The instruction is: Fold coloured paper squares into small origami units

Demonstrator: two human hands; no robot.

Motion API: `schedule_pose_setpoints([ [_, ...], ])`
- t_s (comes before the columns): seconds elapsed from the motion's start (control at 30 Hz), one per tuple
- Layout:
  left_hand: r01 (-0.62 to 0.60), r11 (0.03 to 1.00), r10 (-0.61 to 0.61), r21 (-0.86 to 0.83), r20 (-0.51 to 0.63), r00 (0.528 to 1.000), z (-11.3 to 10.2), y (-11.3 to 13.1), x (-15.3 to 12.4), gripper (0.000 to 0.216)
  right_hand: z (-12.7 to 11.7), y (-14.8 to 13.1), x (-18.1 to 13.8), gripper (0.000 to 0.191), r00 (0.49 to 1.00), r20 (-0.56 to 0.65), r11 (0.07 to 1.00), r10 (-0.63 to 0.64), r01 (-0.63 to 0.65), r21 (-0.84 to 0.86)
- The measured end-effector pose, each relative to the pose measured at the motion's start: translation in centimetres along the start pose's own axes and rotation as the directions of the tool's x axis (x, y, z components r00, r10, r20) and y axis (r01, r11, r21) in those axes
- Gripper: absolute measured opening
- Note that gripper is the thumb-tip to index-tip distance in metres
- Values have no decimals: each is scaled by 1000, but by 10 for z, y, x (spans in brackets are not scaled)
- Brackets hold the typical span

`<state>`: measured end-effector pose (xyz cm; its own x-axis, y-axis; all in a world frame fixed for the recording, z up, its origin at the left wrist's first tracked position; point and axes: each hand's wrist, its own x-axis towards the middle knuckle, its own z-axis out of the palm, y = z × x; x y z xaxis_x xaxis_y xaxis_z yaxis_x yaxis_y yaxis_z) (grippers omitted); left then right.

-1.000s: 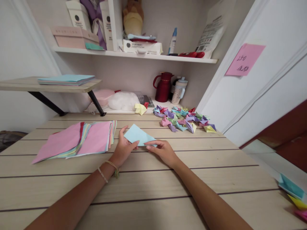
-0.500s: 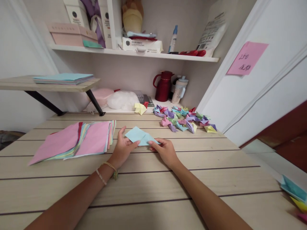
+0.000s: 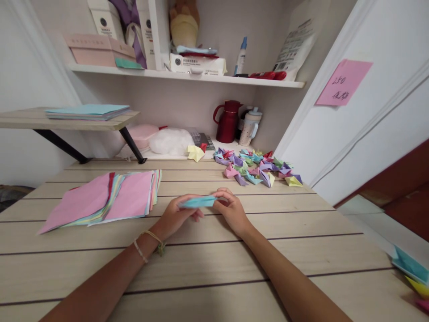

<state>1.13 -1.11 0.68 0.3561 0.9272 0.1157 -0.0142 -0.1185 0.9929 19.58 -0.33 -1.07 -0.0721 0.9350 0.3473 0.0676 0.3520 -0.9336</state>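
Note:
Between my two hands, a folded light-blue paper (image 3: 200,202) is held just above the table, tilted so that it looks like a narrow strip and slightly blurred. My left hand (image 3: 179,212) grips its left end, with some fingers showing below the paper. At the right end, my right hand (image 3: 231,209) pinches it between thumb and fingers. Stacks of pink and multicoloured paper sheets (image 3: 130,194) lie on the table to the left. Many small folded paper pieces (image 3: 256,167) in several colours are spread beyond my right hand. A yellow folded piece (image 3: 195,153) sits near the back edge.
A raised wooden shelf (image 3: 110,121) on black legs carries more paper at the left. Behind the slatted table (image 3: 187,264) stand a red jug (image 3: 229,123) and a light bottle (image 3: 250,129). A pink note (image 3: 345,82) hangs on the right wall. More folded paper (image 3: 410,264) lies at the lower right.
The blue paper has turned from showing a broad face to a narrow strip. My left hand's fingers have moved from behind the paper to partly below it.

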Motion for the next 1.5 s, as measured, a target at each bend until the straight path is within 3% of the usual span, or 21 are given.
schedule_pose_setpoints([
  [0.07, -35, 999, 35, -1, -35, 999, -1, -1, 0, 25, 0, 0, -1, 21, 1000, 0, 992, -28, 28, -127],
  [0.13, -39, 998, 33, -55, -93, 995, 0, -3, 2, 33, 2, -2, -3, 42, 999, 40, 980, -35, 42, -194],
  [0.2, -31, 990, 13, -139, -132, 991, 1, -6, 3, 47, 5, -5, -6, 65, 993, 117, 985, -23, 43, -169],
  [0.27, -38, 982, 8, -184, -162, 987, 2, -9, 5, 58, 7, -9, -9, 74, 979, 204, 994, -8, 30, -107],
  [0.37, -45, 982, 11, -185, -179, 984, 3, -10, 5, 67, 8, -11, -9, 50, 975, 221, 995, -35, 55, -83],
  [0.47, -29, 986, -2, -162, -187, 982, 3, -8, 4, 62, 5, -9, -5, 18, 994, 79, 991, -81, 88, -99],
  [0.57, 20, 996, -37, -89, -194, 980, 3, -5, 2, 44, 2, -5, -2, 20, 999, -42, 998, -30, 27, -63],
  [0.7, 14, 1000, -10, 17, -198, 980, 2, -3, 2, 20, 2, -1, -1, 26, 994, -69, 996, 87, -84, 39],
  [0.83, -22, 999, 16, -36, -161, 987, 3, -4, 2, 34, 3, -1, -1, 40, 994, -53, 993, 94, -91, 69],
  [1.0, -52, 996, 37, -77, -190, 981, 3, -6, 4, 50, 2, 0, 0, 28, 988, -53, 990, 142, -141, 22],
  [1.2, 23, 998, -20, 50, -63, 998, 0, -7, 5, 20, 2, 2, 1, 27, 981, -73, 978, 178, -169, 119],
  [1.5, 14, 1000, -12, 24, -82, 997, -1, -7, 5, 18, 0, -4, -1, 23, 986, 39, 966, 164, -169, 195],
])
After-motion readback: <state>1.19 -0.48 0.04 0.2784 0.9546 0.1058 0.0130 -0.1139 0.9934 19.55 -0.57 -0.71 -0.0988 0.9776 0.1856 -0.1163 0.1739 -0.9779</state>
